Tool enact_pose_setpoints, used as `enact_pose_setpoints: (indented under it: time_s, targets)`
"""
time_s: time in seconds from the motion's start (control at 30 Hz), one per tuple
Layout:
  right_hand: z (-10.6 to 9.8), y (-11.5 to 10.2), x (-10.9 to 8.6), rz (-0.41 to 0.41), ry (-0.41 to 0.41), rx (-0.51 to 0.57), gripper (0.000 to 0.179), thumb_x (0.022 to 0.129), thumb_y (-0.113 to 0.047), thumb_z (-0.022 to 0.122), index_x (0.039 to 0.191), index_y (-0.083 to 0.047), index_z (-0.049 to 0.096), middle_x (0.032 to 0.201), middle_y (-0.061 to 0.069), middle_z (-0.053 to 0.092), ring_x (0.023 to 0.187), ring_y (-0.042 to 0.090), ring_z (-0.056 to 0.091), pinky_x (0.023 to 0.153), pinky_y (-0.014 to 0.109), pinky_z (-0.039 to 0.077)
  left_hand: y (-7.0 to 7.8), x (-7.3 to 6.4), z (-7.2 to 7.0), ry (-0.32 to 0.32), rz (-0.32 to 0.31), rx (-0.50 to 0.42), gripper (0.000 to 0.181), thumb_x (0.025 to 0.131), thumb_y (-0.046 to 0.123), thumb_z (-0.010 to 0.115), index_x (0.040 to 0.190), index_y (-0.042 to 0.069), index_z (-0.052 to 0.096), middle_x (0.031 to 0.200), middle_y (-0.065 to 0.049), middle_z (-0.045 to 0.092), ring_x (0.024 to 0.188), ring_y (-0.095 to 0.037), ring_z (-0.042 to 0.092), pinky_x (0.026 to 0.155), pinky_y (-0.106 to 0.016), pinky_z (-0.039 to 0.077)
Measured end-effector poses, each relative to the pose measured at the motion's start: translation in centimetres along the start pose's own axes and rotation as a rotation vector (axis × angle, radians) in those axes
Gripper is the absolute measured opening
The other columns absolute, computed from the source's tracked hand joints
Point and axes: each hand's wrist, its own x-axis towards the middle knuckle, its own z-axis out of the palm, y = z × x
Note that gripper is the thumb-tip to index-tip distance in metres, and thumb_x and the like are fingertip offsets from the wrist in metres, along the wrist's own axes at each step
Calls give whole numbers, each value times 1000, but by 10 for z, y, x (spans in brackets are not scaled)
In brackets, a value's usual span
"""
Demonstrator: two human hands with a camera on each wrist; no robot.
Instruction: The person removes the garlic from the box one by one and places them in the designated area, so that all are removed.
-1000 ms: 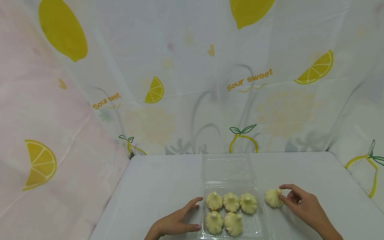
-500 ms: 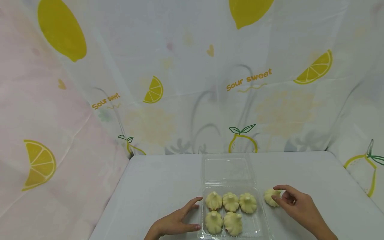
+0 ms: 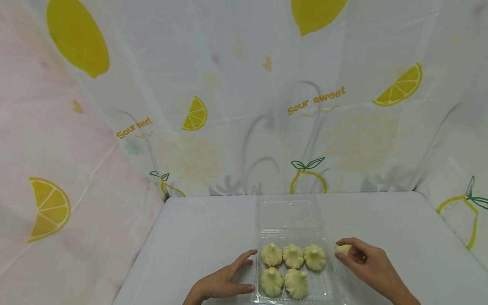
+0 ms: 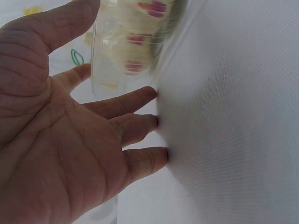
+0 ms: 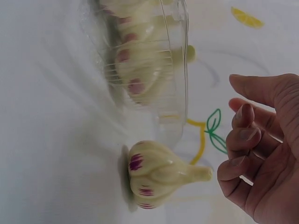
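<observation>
Several pale garlic bulbs [image 3: 293, 256] with purple streaks stand stem up in a clear plastic clamshell box [image 3: 320, 288], in two rows. My left hand [image 3: 225, 281] lies along the box's left wall, thumb and index fingertip right at its edge. In the left wrist view, the other fingertips [image 4: 154, 122] touch the table. A single garlic bulb [image 5: 156, 175] stands upright on the table, right of the box. My right hand [image 3: 367, 264] hovers above it and hides most of it in the head view; thumb and index are spread, the other fingers curled loosely, holding nothing.
The box's clear lid [image 3: 289, 216] is folded back flat behind it. A white cloth-covered table [image 3: 206, 237] bears everything. Behind and beside it hang curtains [image 3: 228, 84] printed with lemons. A bare spot shows in the box's front right corner.
My right hand has shifted left from the single bulb's stem side, now covering more of that bulb, which stays in place. My left hand and the box have not moved.
</observation>
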Motion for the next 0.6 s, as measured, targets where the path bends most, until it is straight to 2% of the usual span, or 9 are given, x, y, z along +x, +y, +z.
enact_pose_setpoints:
  time_s: [0.33, 0.6]
  targets:
    - [10, -8, -2, -22, -61, 73, 25, 82, -8, 81, 103, -16, 70, 64, -16, 49, 49, 2, 44, 46, 23, 43, 2, -1, 0, 1, 1, 3, 80, 93, 34, 71, 154, 39, 19, 148, -12, 44, 140, -38, 30, 106, -63, 27]
    - [19, -13, -3, -46, -89, 66, 26, 81, -11, 82, 102, -21, 70, 63, -18, 46, 50, 0, 41, 46, 22, 42, 1, 0, 0, -1, 5, 0, 82, 93, 35, 70, 155, 35, 18, 149, -14, 42, 140, -40, 28, 106, -64, 27]
